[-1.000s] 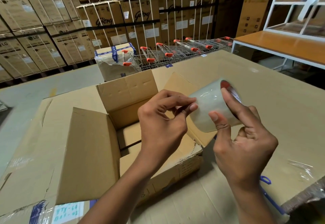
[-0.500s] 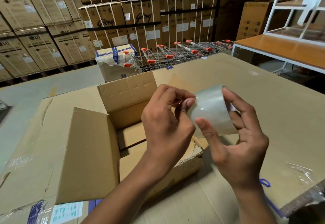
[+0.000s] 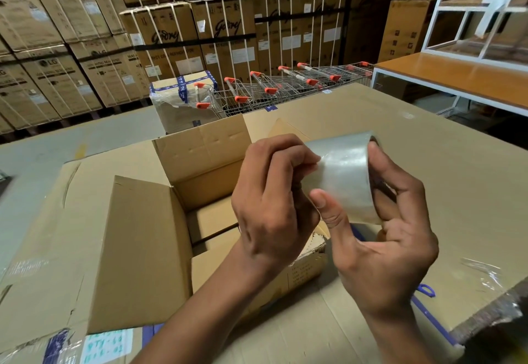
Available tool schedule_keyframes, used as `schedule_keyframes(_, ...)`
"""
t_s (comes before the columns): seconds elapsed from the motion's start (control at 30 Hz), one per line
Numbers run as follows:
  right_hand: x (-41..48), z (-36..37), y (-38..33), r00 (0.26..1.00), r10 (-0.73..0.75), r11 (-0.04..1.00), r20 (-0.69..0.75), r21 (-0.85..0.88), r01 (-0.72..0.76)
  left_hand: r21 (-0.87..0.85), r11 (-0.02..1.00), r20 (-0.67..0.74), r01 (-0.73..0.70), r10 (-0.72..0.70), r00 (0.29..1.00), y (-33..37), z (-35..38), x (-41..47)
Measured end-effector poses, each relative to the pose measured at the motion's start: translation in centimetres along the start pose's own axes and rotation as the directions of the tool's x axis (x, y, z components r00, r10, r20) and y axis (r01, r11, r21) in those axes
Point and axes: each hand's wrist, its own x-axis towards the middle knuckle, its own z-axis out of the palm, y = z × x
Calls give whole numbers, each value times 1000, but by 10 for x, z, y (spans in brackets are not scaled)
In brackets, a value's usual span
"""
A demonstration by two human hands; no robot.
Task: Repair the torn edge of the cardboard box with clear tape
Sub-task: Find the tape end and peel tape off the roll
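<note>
A roll of clear tape (image 3: 344,175) is held in front of me above an open cardboard box (image 3: 148,238). My right hand (image 3: 380,238) grips the roll, thumb on its outer face and fingers behind its right rim. My left hand (image 3: 271,206) has its fingertips curled against the roll's left side, pressing on the tape surface. The box's flaps stand open, and its near right edge (image 3: 317,242) looks ragged and torn just below my hands.
The box rests on a wide flat cardboard surface (image 3: 428,146). A blue-handled tool (image 3: 425,292) lies on it at the right. Behind are a taped parcel (image 3: 183,100), shopping trolleys (image 3: 274,89), stacked cartons (image 3: 183,29) and an orange-topped table (image 3: 463,75).
My right hand has turned the roll and shifted its grip, thumb now across the front face. My left fingertips stay picking at the roll's left side. Both hands sit slightly higher.
</note>
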Motion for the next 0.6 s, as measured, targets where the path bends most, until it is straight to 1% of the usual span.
schedule_keyframes(0.07, -1, 2, 0, 1000, 19, 999, -6, 26, -19, 9, 999, 8, -36, 36, 999, -2, -1, -1)
schedule_keyframes(0.2, -4, 4, 0, 998, 56, 997, -23, 57, -55, 80, 989, 10, -126, 126, 992, -5, 1, -3)
schedule_keyframes(0.27, -6, 4, 2, 998, 54, 998, -32, 47, -52, 84, 985, 62, -152, 147, 987, -4, 1, -1)
schedule_keyframes(0.3, -7, 4, 4, 998, 40, 999, -39, 34, -39, 71, 990, 99, -119, 111, 989, -2, -2, 1)
schedule_keyframes(0.33, -7, 3, 7, 999, 11, 1000, -48, 6, -11, 33, 998, 141, -45, 40, 989, 1, -4, 3)
schedule_keyframes(0.4, -7, 0, 12, 995, -77, 994, -64, -81, 72, -95, 978, 242, 188, -161, 957, 9, -12, 8)
schedule_keyframes(0.43, -5, -2, 14, 991, -115, 988, -72, -113, 107, -152, 946, 291, 287, -235, 927, 13, -15, 10)
schedule_keyframes(0.5, -3, -4, 16, 984, -160, 977, -75, -157, 147, -249, 860, 346, 445, -350, 871, 17, -20, 17)
schedule_keyframes(0.57, -2, -5, 16, 980, -189, 966, -55, -189, 175, -338, 763, 378, 551, -426, 822, 14, -23, 22)
schedule_keyframes(0.6, -2, -5, 16, 980, -194, 965, -46, -191, 182, -350, 738, 390, 577, -445, 806, 12, -23, 23)
